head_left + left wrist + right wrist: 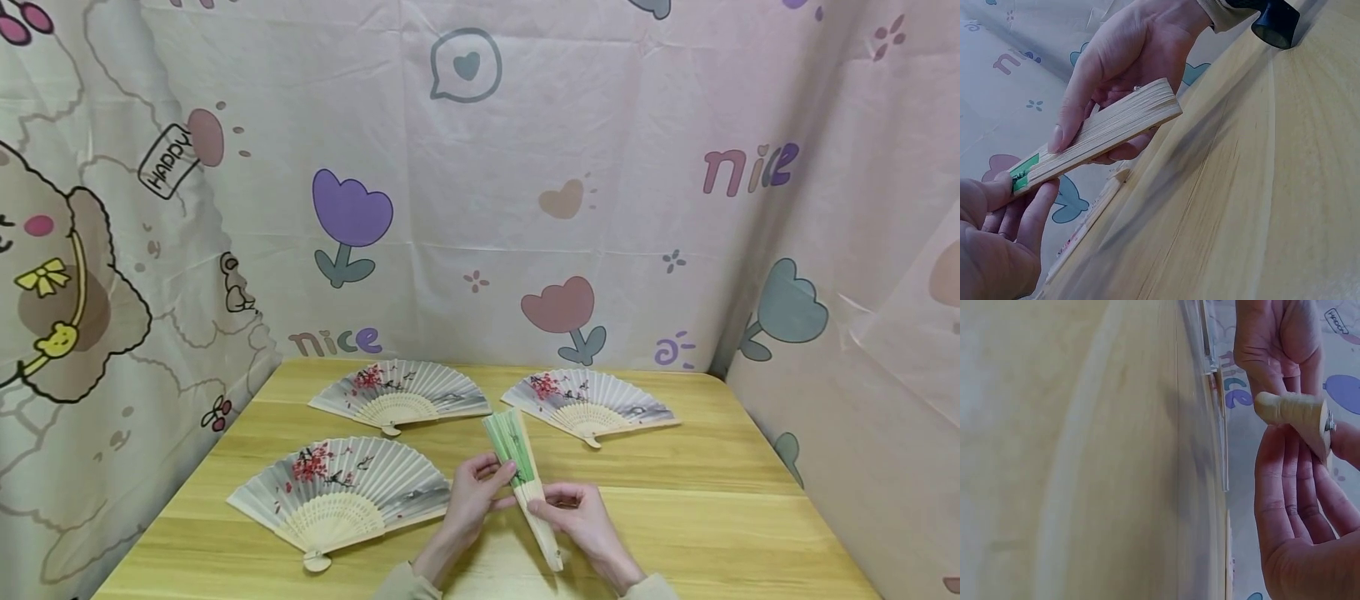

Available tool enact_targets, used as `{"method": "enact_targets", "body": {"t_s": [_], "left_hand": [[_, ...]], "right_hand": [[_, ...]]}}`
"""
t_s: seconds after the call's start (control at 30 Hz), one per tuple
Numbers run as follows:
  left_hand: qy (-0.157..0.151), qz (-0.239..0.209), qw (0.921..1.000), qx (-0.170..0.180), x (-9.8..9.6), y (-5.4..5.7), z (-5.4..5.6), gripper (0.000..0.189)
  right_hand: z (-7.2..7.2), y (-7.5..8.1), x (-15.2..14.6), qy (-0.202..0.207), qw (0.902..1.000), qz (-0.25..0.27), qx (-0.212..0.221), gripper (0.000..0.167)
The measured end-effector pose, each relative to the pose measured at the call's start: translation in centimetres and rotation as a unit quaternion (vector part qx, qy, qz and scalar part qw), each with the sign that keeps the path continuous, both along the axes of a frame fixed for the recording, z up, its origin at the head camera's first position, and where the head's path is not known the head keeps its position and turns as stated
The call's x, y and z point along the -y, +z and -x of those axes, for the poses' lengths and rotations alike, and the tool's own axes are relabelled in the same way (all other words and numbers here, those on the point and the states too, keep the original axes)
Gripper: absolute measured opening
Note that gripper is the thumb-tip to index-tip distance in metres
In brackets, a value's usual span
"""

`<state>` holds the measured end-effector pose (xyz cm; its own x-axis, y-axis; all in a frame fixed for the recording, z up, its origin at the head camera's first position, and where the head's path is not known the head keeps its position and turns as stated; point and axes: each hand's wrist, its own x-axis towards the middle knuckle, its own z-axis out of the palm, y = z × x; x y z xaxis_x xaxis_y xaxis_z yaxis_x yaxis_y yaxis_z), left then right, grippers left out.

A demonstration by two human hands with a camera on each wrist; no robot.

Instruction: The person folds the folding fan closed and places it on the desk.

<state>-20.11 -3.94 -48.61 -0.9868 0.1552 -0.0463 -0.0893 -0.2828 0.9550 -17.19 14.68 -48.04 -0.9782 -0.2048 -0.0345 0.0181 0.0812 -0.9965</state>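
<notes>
White cloth backdrop with pastel prints (637, 100): hangs behind and at both sides, with tulips, hearts and words such as "nice".
Yellow-brown wooden table (720, 517): stretches below, with visible grain lines.
Green cloth hand fan with pale wooden ribs (527, 492): held above the near middle of the table, between both hands; folded or almost folded, tilted, with green end pointing away and to the left, and ribbed end toward the person. In the right wrist view, shows a small metal rivet (1330, 422) at this ribbed end.
Left hand (468, 504): pinches the fan near the border of green cloth and wood, thumb on top, fingers underneath; closed only as far as the fan's thickness.
Right hand (591, 523): grips the bare ribs lower down, also between thumb and fingers, just beside the left hand.
Gray-white spread fan with red blossoms, front left (345, 492): lies near the left hand.
Similar spread fan, rear left (405, 396): lies behind, toward the far edge.
Similar spread fan, rear right (592, 404): lies just beside the rear left one; cannot tell if touching.
Beige sleeves (408, 583): seen at both wrists.
</notes>
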Motion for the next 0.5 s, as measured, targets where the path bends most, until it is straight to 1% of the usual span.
{"method": "enact_targets", "body": {"t_s": [0.13,0.33,0.5], "left_hand": [[0.001,-0.004,1.0000,0.003,0.02,-0.02,0.05,0.036],[0.006,-0.001,1.0000,0.004,0.12,-0.07,0.21,0.038],[-0.006,-0.012,0.9999,-0.007,0.23,-0.12,0.30,0.043]], "right_hand": [[0.02,-0.06,-0.06,0.012,0.9999,-0.002,0.003,0.037],[0.09,-0.22,-0.04,0.012,0.9999,-0.008,0.000,0.037],[0.07,-0.31,-0.02,0.019,0.9997,-0.011,-0.009,0.034]]}}
